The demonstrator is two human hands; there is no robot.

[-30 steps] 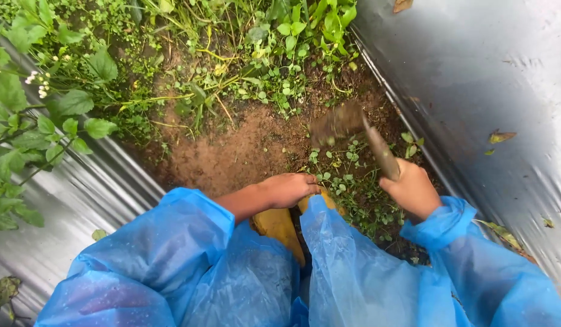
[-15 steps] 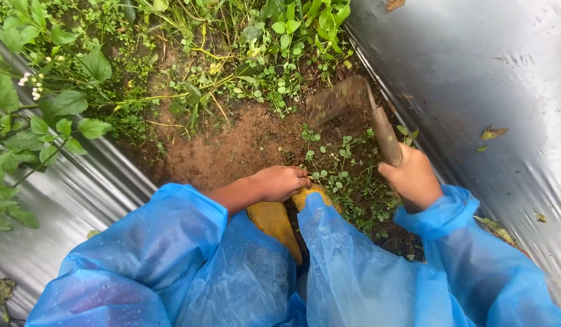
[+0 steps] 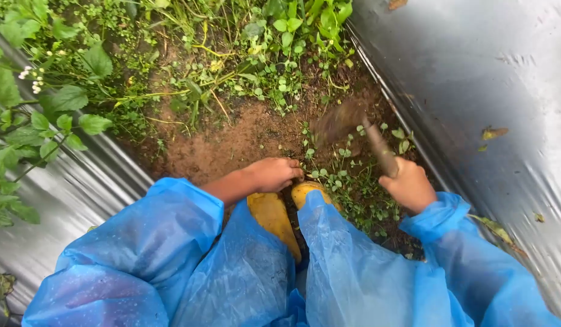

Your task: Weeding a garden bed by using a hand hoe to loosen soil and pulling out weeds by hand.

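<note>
We look down past our blue raincoat [image 3: 190,266], wet with drops, whose sleeves run out to both wrists. Nearest us, two yellow boots [image 3: 274,218] poke out between the knees, toes pointing away.

Just beyond the boot toes, our left hand [image 3: 273,174] lies low with the fingers curled down, knuckles up, touching the bare brown soil [image 3: 232,142]; the forearm comes in from the left, bare from the cuff onward. Whether anything lies under the curled fingers we cannot tell. Our right hand [image 3: 409,184] is well apart from it, off to the right and slightly farther out, and is clamped as a fist around the wooden handle of a hand hoe [image 3: 377,145]. The handle rises up and to the left from the fist; its blade end is blurred, so its shape is unclear, and it hangs over the ground between the two hands and a little beyond them.

Between the hands grows a patch of small weeds [image 3: 347,181]. Beyond the left hand the soil opens bare, then thicker green weeds [image 3: 262,48] farther out. Shiny silver plastic sheeting [image 3: 474,79] flanks the right hand closely, and more of it lies left of the left arm, partly under leafy plants [image 3: 44,115].
</note>
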